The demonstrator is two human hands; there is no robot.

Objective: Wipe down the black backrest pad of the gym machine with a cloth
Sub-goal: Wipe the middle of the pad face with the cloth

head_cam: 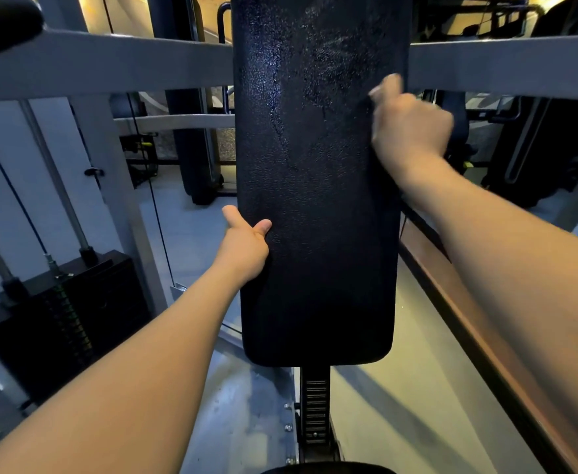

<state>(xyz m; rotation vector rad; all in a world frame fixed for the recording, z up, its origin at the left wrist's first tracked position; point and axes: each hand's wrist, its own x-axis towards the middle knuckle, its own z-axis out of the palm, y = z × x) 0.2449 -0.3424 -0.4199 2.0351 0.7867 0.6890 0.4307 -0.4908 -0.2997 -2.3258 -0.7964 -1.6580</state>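
While the black pad (318, 206) stands upright through the centre of the frame, both bare hands meet it at its side edges. The left hand (244, 246) is at the pad's left edge, a little below mid-height, its thumb lying across the front face and the fingers wrapped out of sight behind the edge, so this grip is closed on the pad. The right hand (410, 126) sits higher, at the pad's right edge in the upper right of the frame; it is curled into a loose fist and blurred. No cloth can be made out in it, and I cannot tell whether this grip holds anything. The pad's upper half shines with wet streaks and droplets, while the lower half looks dull. A grey crossbar (102, 63) runs behind the pad to both sides. A black weight stack (72, 313) stands at the lower left. Below the pad a notched post (316, 410) runs down toward the bottom edge.
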